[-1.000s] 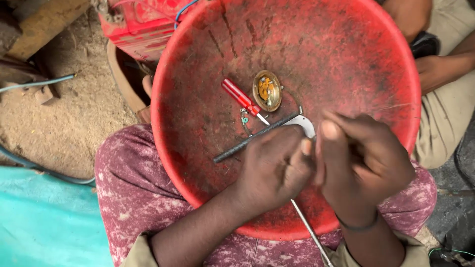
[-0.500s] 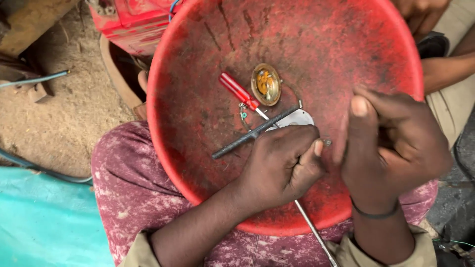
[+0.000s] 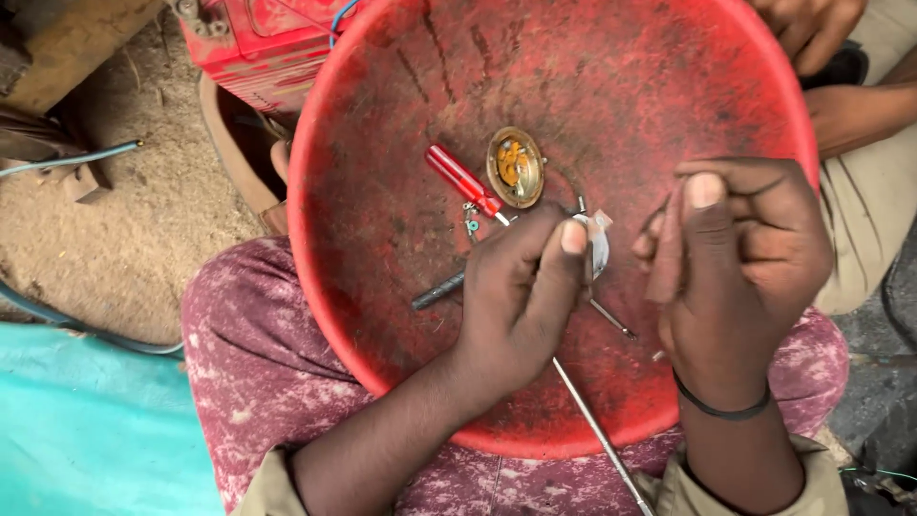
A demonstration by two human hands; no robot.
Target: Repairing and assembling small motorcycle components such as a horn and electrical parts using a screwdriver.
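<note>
Your left hand (image 3: 521,296) pinches a small silvery part (image 3: 598,250) over the red basin (image 3: 382,287) on your lap; your right hand (image 3: 740,258) is curled shut beside it, contents unclear. You're mid-fiddling; next wants fine fingertip work. Inside: one red screwdriver (image 3: 461,179), one brass disc (image 3: 516,166), one dark rod (image 3: 439,290).

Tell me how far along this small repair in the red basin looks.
Loose parts sit out: the round brass piece, tiny screws and red screwdriver lie in the basin. The left hand pinches a small pale part; the right hand is curled beside it. Nothing looks reassembled.
</note>
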